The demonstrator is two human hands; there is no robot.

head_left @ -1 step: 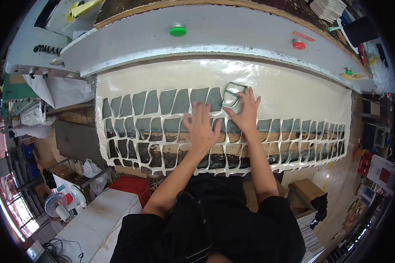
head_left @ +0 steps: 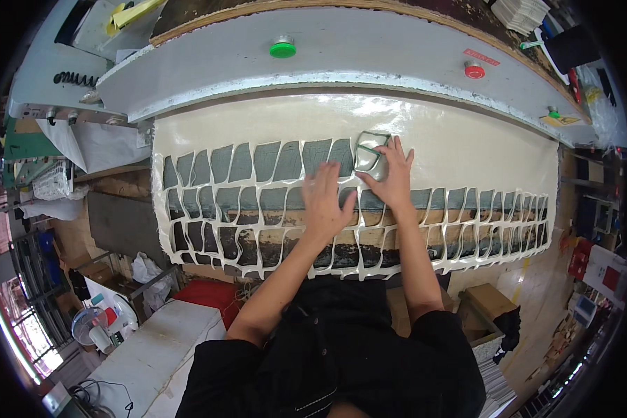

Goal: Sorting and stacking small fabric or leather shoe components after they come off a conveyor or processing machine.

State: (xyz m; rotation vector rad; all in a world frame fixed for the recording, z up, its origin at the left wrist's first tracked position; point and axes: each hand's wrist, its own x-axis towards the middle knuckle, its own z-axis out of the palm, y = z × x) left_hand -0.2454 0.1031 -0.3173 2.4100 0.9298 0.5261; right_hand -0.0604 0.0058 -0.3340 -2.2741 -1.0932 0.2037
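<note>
A glossy cream sheet (head_left: 467,150) lies across the work surface, with rows of four-sided openings cut through its near part. On the sheet, at the right end of the farthest row of openings, sits a green-edged cutting die (head_left: 373,150) with a crossbar. My right hand (head_left: 395,177) grips its right side, thumb at the near edge and fingers at the far corner. My left hand (head_left: 325,202) hovers over or rests on the cut-out webbing just left of the die, fingers stretched and slightly blurred; I cannot tell whether it touches.
Along the far side runs a grey machine beam (head_left: 369,56) with a green button (head_left: 283,49) and a red button (head_left: 474,71). A white-topped cabinet (head_left: 160,355) stands near left, a red box (head_left: 209,299) beside it. Cardboard boxes (head_left: 488,306) stand near right.
My left hand has shifted slightly to the right, toward the die. The die and my right hand have barely moved.
</note>
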